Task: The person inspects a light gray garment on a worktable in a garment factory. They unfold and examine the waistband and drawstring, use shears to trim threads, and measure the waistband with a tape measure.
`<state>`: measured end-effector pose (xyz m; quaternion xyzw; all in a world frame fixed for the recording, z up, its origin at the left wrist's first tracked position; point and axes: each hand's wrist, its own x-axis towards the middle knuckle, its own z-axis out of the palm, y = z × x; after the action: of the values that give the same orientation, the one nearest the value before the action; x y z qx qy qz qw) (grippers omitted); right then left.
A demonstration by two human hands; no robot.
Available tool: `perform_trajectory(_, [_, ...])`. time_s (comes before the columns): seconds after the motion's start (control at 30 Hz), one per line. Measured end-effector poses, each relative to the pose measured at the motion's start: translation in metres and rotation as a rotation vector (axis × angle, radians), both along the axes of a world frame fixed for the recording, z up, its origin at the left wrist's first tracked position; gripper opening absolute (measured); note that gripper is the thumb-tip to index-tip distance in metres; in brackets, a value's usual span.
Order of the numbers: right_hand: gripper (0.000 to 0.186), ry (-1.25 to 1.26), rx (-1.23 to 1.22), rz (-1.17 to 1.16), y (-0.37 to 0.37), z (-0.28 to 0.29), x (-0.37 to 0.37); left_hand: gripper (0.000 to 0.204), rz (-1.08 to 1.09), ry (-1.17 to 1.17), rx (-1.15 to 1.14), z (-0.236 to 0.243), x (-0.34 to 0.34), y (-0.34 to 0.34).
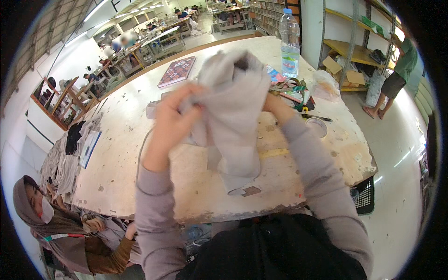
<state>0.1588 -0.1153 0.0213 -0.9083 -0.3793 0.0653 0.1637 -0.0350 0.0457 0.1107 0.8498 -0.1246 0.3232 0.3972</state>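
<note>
The left hand (pixel 175 114) is up, thumb and fingers pinching the gray cloth (pixel 235 98) over the table (pixel 121 154). The right hand (pixel 275 106) reaches behind its other side, fingers hidden, so I can't tell its grip. The bottle (pixel 290 35) has a label (pixel 290 61).

The bottle (pixel 290 39) on the desk (pixel 116 154) has a wraparound label (pixel 290 61) in blue, white and green, its print too small to make out surely. On the book (pixel 176 72), pale and reddish marks cover the dark front; whether lettering or pattern cannot be told. At the upper left, large dark letters (pixel 115 3) stand high up, cut off by the view's edge
</note>
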Motion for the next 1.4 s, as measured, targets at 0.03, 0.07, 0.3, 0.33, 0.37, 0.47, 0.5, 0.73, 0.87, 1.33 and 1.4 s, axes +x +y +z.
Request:
perform_trajectory(0.03, [0.032,0.002,-0.197,-0.035,-0.021,0.0,0.011,0.033,-0.063,0.026,0.133,-0.022,-0.001,0.002])
perform_trajectory(0.07, [0.03,0.012,-0.271,-0.072,-0.039,0.0,0.016,0.031,-0.018,0.129,0.091,-0.048,-0.005,-0.002])
perform_trajectory(0.3, [0.025,-0.009,0.768,0.176,-0.054,-0.029,-0.079,0.03,0.014,0.094,0.05,-0.146,0.007,-0.025])
perform_trajectory(0.33, [0.023,-0.227,0.651,0.293,-0.053,-0.031,-0.086,0.029,0.026,0.003,0.113,-0.147,0.007,-0.025])
perform_trajectory(0.37, [0.022,-0.327,0.604,0.29,-0.051,-0.035,-0.093,0.029,0.082,0.013,0.111,-0.147,0.005,-0.024])
perform_trajectory(0.47, [0.026,-0.498,0.445,0.251,-0.061,-0.043,-0.088,0.032,0.177,0.07,0.091,-0.147,-0.002,-0.016])
perform_trajectory(0.5, [0.028,-0.568,0.541,0.234,-0.067,-0.046,-0.083,0.034,0.157,0.104,0.056,-0.148,-0.003,-0.013])
perform_trajectory(0.73, [0.035,-0.266,0.06,0.113,-0.08,-0.04,-0.092,0.046,-0.074,0.542,-0.278,-0.173,0.003,0.007])
perform_trajectory(0.87, [0.035,-0.164,0.39,0.238,-0.069,-0.017,-0.105,0.045,-0.23,0.614,-0.528,-0.176,0.004,-0.001])
perform_trajectory(1.33, [0.022,-0.28,0.151,0.154,-0.077,-0.06,-0.092,0.019,0.05,0.45,-0.211,-0.182,0.006,0.001])
perform_trajectory(1.4, [0.025,-0.286,0.213,0.173,-0.072,-0.064,-0.095,0.021,0.041,0.478,-0.332,-0.184,0.008,0.0])
